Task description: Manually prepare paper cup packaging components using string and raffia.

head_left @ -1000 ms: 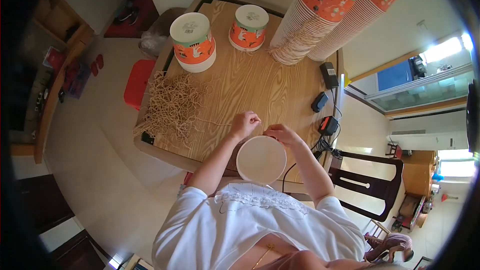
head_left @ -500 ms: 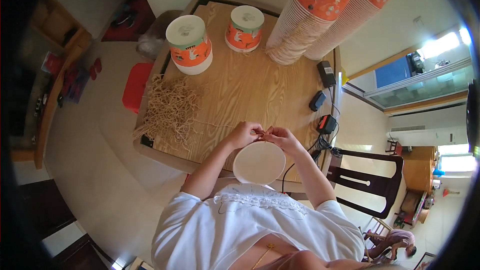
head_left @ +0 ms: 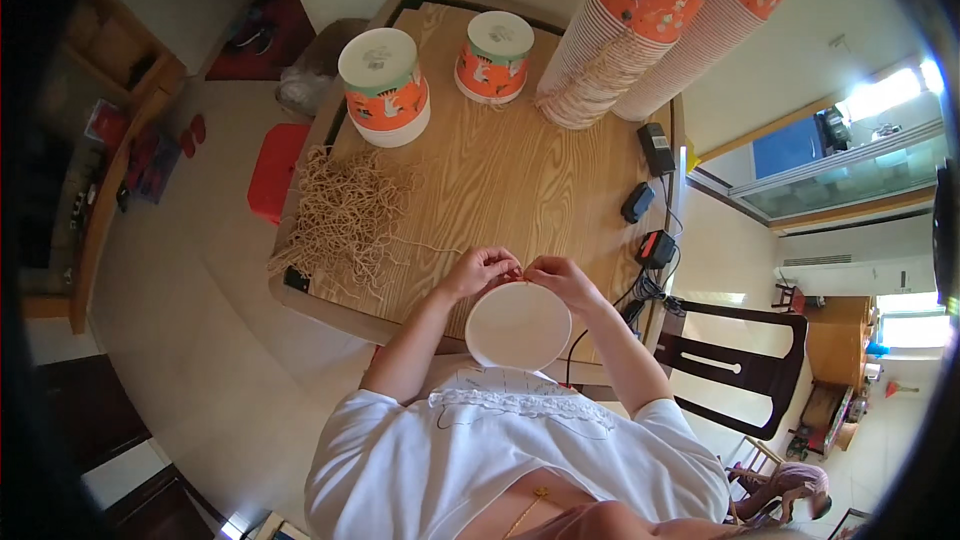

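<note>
A round white paper bucket (head_left: 518,326) rests against my front at the table's near edge, its pale circular face toward me. At its far rim my left hand (head_left: 478,273) and my right hand (head_left: 564,282) meet, with fingertips pinched around what looks like a short piece of twine; the fingers mostly hide it. My right fingers touch the rim. To the left lies a tangled pile of tan twine (head_left: 345,215), from which a loose strand runs toward my left hand.
Two orange-and-green paper buckets (head_left: 385,90) (head_left: 494,58) stand upside down at the back of the wooden table (head_left: 480,180). Tall bucket stacks (head_left: 612,50) lean at the back right. Black chargers (head_left: 655,148) and cables line the right edge. A dark chair (head_left: 735,360) and a red stool (head_left: 275,170) flank the table.
My left fingers have drawn slightly back from the right ones at the rim, leaving a small gap. The bucket has stayed nearly in place.
</note>
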`<state>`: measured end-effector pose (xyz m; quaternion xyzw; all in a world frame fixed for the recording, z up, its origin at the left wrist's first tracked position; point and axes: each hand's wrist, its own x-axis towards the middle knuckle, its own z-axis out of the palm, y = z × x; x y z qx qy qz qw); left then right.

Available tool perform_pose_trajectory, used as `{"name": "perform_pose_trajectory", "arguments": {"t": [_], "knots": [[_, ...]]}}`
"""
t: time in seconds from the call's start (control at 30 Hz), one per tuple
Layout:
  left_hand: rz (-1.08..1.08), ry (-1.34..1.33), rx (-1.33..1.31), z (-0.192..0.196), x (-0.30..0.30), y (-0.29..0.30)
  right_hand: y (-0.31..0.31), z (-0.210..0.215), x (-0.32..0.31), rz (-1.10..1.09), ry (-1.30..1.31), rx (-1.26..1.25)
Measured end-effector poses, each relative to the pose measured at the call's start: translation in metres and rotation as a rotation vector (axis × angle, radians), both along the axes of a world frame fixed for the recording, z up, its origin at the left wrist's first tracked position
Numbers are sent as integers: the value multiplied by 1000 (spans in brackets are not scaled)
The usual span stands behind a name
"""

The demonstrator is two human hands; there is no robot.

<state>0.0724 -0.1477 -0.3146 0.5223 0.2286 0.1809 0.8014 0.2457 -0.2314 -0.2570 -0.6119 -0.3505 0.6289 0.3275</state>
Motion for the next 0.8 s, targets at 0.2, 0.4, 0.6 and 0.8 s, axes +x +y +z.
{"name": "perform_pose_trajectory", "arguments": {"t": [0.2,0.4,0.6,0.8], "knots": [[102,95,62,-18,11,-8,2,-9,7,45,153,-135],[43,213,286,-12,-2,9,2,-11,20,-49,195,-112],[252,181,302,69,-51,43,-18,-21,78,-397,-49,-75],[235,-235,-186,104,-81,31,-61,-16,81,-328,-63,-208]]}}
